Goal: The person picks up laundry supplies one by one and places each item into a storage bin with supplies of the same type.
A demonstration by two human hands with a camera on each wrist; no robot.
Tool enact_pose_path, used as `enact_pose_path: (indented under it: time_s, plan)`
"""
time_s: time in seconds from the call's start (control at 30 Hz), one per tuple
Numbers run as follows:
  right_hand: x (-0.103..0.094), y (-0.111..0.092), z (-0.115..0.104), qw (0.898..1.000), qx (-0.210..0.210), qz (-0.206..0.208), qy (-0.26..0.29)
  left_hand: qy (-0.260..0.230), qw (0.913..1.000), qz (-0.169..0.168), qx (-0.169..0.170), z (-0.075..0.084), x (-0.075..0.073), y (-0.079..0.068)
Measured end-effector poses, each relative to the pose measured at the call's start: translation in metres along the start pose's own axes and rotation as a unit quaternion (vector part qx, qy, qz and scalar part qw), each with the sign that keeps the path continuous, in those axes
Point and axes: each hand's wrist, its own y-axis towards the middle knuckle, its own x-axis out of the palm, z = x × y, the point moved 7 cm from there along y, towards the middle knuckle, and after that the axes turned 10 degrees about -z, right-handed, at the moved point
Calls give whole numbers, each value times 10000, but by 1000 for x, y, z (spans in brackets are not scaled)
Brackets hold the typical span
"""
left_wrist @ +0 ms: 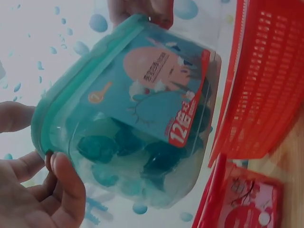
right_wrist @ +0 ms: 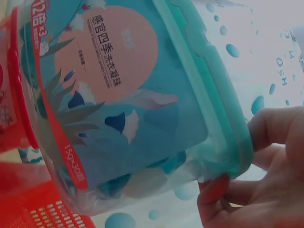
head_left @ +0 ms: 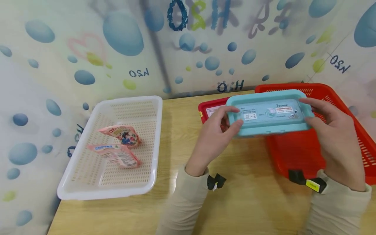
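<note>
A clear tub of laundry pods with a teal lid (head_left: pixel 265 112) is held up between both hands, lid facing the head camera. My left hand (head_left: pixel 210 140) grips the lid's left end between thumb and fingers. At the opposite end, my right hand (head_left: pixel 337 140) pinches the rim the same way. Both wrist views show the tub's printed label (right_wrist: pixel 128 90), and green-blue pods (left_wrist: pixel 156 156) show through the wall. Partly hidden behind the tub in the head view is a red-lidded box (head_left: pixel 204 109) on the table.
A red basket (head_left: pixel 296 153) stands at the right, partly behind the tub and right hand. At the left, a white basket (head_left: pixel 158 137) holds two pink packets (head_left: pixel 117 156). A bubble-patterned wall covering (head_left: pixel 188 58) rises behind the wooden table (head_left: pixel 243 199).
</note>
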Motion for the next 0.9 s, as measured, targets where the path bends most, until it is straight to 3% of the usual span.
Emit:
enact_pose_path:
  time_s: [0.2,0.33,0.5,0.77,0.9]
  plan:
    - [-12,-2,12,9921,-165,233,1223,-290,9990,-299,156,4,20,8]
    - [-15,-7,19,9852,25,-89,1713,-246,9983,-349,388,6,29,12]
    - [-17,-8,23,9807,129,-355,1921,-113,9977,-428,515,8,40,17]
    - [-33,-4,24,9842,6,211,1760,-129,9968,-672,419,9,53,25]
    - [-37,-3,25,9833,-9,284,1796,-159,9964,-724,418,10,56,28]
